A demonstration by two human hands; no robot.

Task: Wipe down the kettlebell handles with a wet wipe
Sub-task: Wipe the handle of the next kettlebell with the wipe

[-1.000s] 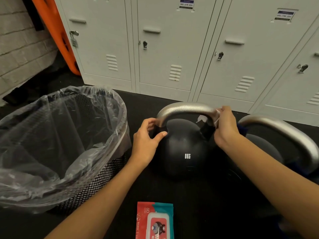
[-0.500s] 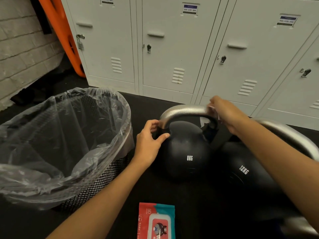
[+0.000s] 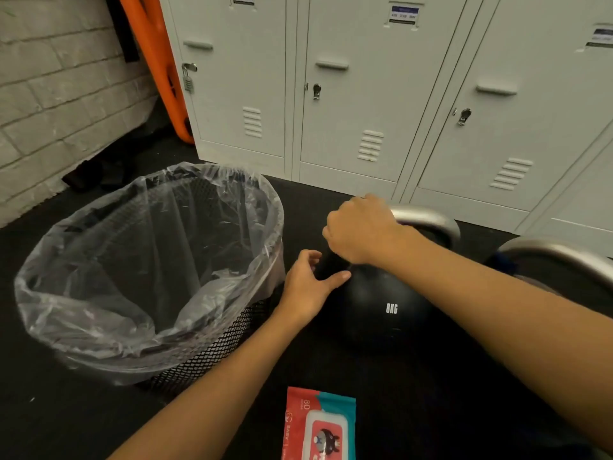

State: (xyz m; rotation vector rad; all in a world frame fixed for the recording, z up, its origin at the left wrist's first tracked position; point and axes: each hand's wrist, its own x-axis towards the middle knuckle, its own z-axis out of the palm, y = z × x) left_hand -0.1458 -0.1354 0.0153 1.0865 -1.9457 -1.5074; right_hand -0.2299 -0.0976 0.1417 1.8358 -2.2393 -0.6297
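A black 8 kg kettlebell (image 3: 381, 313) with a silver handle (image 3: 431, 217) stands on the dark floor. My right hand (image 3: 361, 230) grips the left end of that handle from above, fingers curled round it; the wet wipe is hidden under the hand. Just below it, my left hand (image 3: 308, 287) holds the handle's black left base between thumb and fingers, against the ball. At the right edge, the silver handle of a second kettlebell (image 3: 557, 254) shows, partly behind my right forearm.
A mesh bin lined with a clear bag (image 3: 99, 327) stands close on the left. A red and teal wipe pack (image 3: 320, 423) lies on the floor near me. Grey lockers (image 3: 348, 111) line the back, with an orange board (image 3: 156, 61) and a brick wall at left.
My right hand slid along the handle from its right end over the top to its left end. The left hand stayed at the left base. The view shifted right.
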